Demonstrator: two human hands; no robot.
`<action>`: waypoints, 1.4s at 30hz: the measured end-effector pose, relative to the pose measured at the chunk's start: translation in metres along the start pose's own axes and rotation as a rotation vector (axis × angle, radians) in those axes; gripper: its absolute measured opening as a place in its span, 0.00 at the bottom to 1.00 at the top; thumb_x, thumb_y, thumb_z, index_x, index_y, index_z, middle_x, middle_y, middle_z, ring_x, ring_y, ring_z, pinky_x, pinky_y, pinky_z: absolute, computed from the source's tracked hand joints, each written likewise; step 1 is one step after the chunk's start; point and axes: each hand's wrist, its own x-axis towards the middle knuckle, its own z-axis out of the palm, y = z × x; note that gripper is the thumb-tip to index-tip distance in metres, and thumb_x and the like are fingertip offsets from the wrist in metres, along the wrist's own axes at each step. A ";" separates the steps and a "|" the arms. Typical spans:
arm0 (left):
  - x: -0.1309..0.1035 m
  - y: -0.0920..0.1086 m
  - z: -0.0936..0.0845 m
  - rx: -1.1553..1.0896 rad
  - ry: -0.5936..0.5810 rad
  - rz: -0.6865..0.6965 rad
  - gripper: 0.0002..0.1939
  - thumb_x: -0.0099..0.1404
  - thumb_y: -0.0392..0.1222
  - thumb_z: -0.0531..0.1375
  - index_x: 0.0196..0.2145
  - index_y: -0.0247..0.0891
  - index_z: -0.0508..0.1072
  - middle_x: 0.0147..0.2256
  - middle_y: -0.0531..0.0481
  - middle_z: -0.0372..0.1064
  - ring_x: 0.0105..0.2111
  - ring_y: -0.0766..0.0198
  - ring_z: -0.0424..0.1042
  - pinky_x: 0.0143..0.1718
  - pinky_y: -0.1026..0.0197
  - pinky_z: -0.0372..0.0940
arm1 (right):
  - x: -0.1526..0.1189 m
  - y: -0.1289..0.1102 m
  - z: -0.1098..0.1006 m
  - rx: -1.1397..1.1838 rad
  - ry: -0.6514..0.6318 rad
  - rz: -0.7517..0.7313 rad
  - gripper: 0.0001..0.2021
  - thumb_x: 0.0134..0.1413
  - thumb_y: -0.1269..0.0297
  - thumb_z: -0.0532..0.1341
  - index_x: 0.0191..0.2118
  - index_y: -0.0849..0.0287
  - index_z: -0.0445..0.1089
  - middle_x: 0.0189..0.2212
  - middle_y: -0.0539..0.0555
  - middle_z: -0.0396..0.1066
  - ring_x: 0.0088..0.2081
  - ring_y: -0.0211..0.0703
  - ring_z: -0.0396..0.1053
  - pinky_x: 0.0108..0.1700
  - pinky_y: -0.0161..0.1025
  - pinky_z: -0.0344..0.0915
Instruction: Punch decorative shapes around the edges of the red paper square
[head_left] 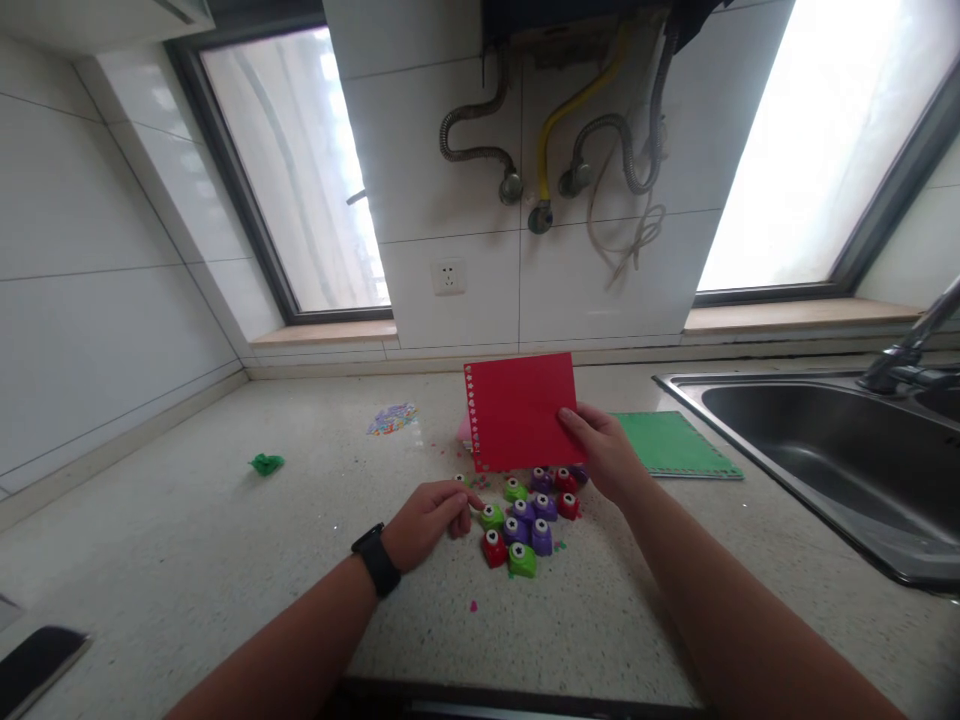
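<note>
My right hand (606, 447) grips a red paper sheet (517, 412) by its right edge, thumb on the front. Small punched shapes run along the sheet's left edge and lower left corner. Below it, several small craft punches in green, purple and red stand clustered on the counter. My left hand (429, 522), with a black watch on the wrist, rests beside them; its index finger reaches out to a green punch (491, 517), while the other fingers curl. Whether the fingertip presses on it I cannot tell. Closer to me are a red punch (494, 550) and another green punch (523, 562).
Green punched sheets (671, 443) lie right of my right hand, near the steel sink (795, 425). To the left are a crumpled green piece (267, 464) and a patch of colourful bits (392, 419). A dark phone-like object (37, 660) lies front left.
</note>
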 end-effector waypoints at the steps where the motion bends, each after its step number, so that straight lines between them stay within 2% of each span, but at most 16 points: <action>1: 0.001 0.001 0.000 -0.011 0.025 -0.001 0.19 0.69 0.51 0.57 0.37 0.32 0.79 0.23 0.50 0.71 0.23 0.67 0.66 0.26 0.63 0.60 | 0.000 -0.001 0.000 0.012 -0.001 0.003 0.15 0.51 0.51 0.72 0.42 0.53 0.81 0.37 0.53 0.82 0.33 0.46 0.79 0.38 0.40 0.75; 5: 0.014 0.011 -0.004 -0.067 0.133 -0.007 0.20 0.70 0.52 0.53 0.36 0.34 0.77 0.22 0.52 0.68 0.18 0.70 0.61 0.19 0.66 0.52 | -0.001 -0.004 0.002 0.037 -0.004 -0.004 0.15 0.51 0.51 0.72 0.41 0.53 0.81 0.37 0.52 0.82 0.34 0.47 0.79 0.39 0.41 0.75; 10: 0.050 0.037 -0.005 -0.139 0.135 0.044 0.27 0.69 0.62 0.52 0.38 0.34 0.76 0.27 0.50 0.70 0.21 0.68 0.65 0.19 0.66 0.52 | -0.001 -0.007 0.001 -0.002 -0.008 -0.021 0.18 0.51 0.48 0.71 0.43 0.54 0.80 0.39 0.53 0.82 0.36 0.50 0.79 0.42 0.44 0.75; 13: 0.070 0.045 0.004 -0.186 0.131 0.095 0.36 0.68 0.71 0.45 0.41 0.35 0.75 0.30 0.48 0.72 0.24 0.66 0.66 0.21 0.65 0.56 | 0.002 -0.011 -0.001 -0.044 -0.021 -0.011 0.19 0.50 0.48 0.71 0.43 0.55 0.80 0.39 0.54 0.82 0.37 0.50 0.79 0.43 0.44 0.75; 14: 0.075 0.045 0.007 -0.190 0.130 0.107 0.37 0.66 0.73 0.45 0.40 0.35 0.75 0.29 0.49 0.71 0.23 0.66 0.65 0.21 0.65 0.56 | 0.004 -0.013 -0.002 -0.058 -0.025 -0.007 0.19 0.50 0.48 0.71 0.43 0.56 0.80 0.38 0.54 0.82 0.37 0.50 0.79 0.42 0.44 0.74; 16: 0.082 0.042 0.012 -0.180 0.129 0.120 0.33 0.63 0.71 0.55 0.35 0.34 0.75 0.27 0.50 0.70 0.22 0.68 0.62 0.22 0.64 0.56 | 0.009 -0.016 -0.003 -0.091 -0.034 0.005 0.18 0.51 0.48 0.71 0.41 0.56 0.80 0.37 0.54 0.82 0.36 0.49 0.79 0.41 0.44 0.74; 18: 0.084 0.036 0.014 -0.166 0.122 0.112 0.28 0.60 0.66 0.63 0.31 0.33 0.74 0.24 0.52 0.68 0.20 0.69 0.59 0.21 0.65 0.54 | 0.015 -0.018 -0.004 -0.127 -0.055 0.017 0.18 0.51 0.48 0.71 0.40 0.57 0.80 0.35 0.54 0.82 0.34 0.49 0.78 0.39 0.43 0.73; 21: 0.081 0.029 0.013 -0.180 0.096 0.078 0.25 0.60 0.63 0.65 0.29 0.34 0.75 0.20 0.54 0.66 0.18 0.70 0.57 0.20 0.65 0.52 | 0.023 -0.017 -0.005 -0.183 -0.106 0.044 0.17 0.51 0.50 0.71 0.40 0.59 0.80 0.33 0.54 0.81 0.32 0.47 0.77 0.36 0.42 0.72; 25: 0.075 0.028 0.012 -0.233 0.053 0.039 0.23 0.61 0.61 0.65 0.33 0.35 0.77 0.24 0.50 0.73 0.24 0.64 0.67 0.29 0.61 0.63 | 0.025 -0.011 -0.005 -0.204 -0.134 0.075 0.16 0.53 0.50 0.70 0.40 0.58 0.80 0.32 0.53 0.81 0.31 0.44 0.76 0.35 0.39 0.70; 28: 0.073 0.028 0.012 -0.249 0.035 0.010 0.23 0.61 0.61 0.64 0.36 0.35 0.78 0.29 0.48 0.75 0.29 0.61 0.70 0.32 0.60 0.64 | 0.020 -0.007 -0.004 -0.195 -0.097 0.058 0.16 0.53 0.49 0.69 0.39 0.56 0.80 0.33 0.52 0.80 0.32 0.44 0.76 0.35 0.39 0.70; 32: 0.073 0.022 0.010 -0.236 0.053 -0.015 0.24 0.63 0.62 0.62 0.32 0.35 0.75 0.28 0.50 0.72 0.28 0.64 0.66 0.29 0.62 0.60 | 0.012 -0.006 -0.007 -0.254 -0.041 0.033 0.17 0.53 0.48 0.69 0.39 0.56 0.80 0.35 0.54 0.80 0.32 0.47 0.75 0.34 0.41 0.71; 36: 0.074 0.015 0.008 -0.217 0.080 -0.014 0.26 0.63 0.65 0.60 0.26 0.37 0.70 0.24 0.53 0.64 0.24 0.66 0.59 0.25 0.62 0.55 | 0.009 -0.007 -0.010 -0.266 -0.062 0.052 0.18 0.54 0.47 0.68 0.41 0.56 0.80 0.36 0.55 0.80 0.35 0.49 0.76 0.37 0.43 0.72; 42: 0.075 0.016 0.006 -0.245 0.079 0.021 0.27 0.64 0.68 0.54 0.26 0.39 0.64 0.23 0.56 0.57 0.22 0.69 0.53 0.21 0.64 0.49 | 0.010 -0.002 -0.009 -0.225 -0.044 0.093 0.17 0.52 0.46 0.69 0.40 0.55 0.80 0.36 0.55 0.81 0.34 0.50 0.77 0.35 0.43 0.73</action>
